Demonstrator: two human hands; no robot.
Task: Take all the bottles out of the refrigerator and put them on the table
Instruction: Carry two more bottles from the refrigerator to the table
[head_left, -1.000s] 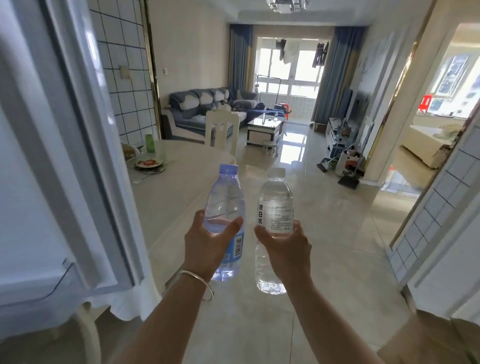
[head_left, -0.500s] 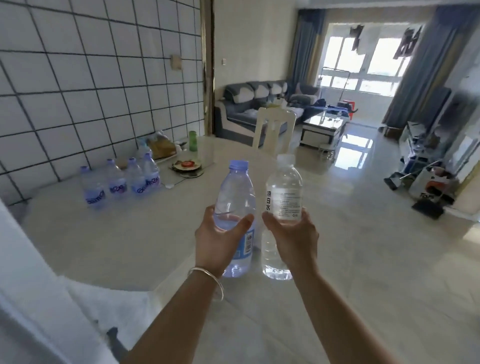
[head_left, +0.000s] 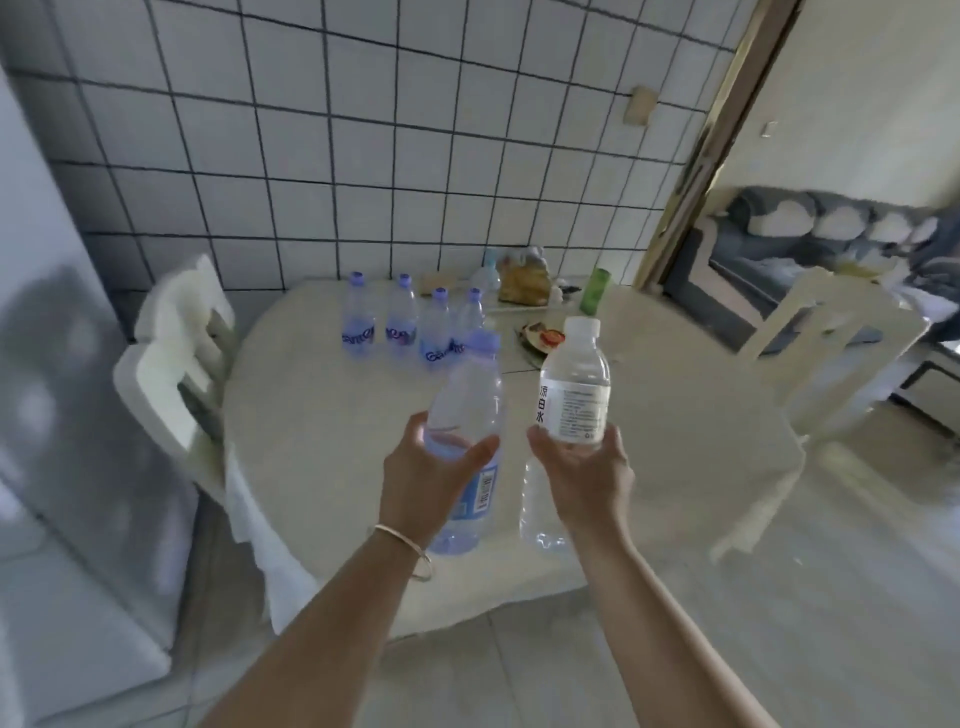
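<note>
A blue-capped bottle (head_left: 467, 447) is gripped by the left hand (head_left: 423, 480), fingers curled round it, and a white-capped bottle (head_left: 569, 410) likewise by the right hand (head_left: 584, 478), both held above the near part of the table (head_left: 322, 467). Four bottles (head_left: 410, 325) already stand near the wall. If set down too close, these could be toppled.

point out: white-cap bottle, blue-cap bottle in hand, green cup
white-cap bottle (head_left: 574, 410), head view, on its white label
blue-cap bottle (head_left: 470, 395), head view, on its clear upper body
green cup (head_left: 595, 291), head view, on its side wall
</note>
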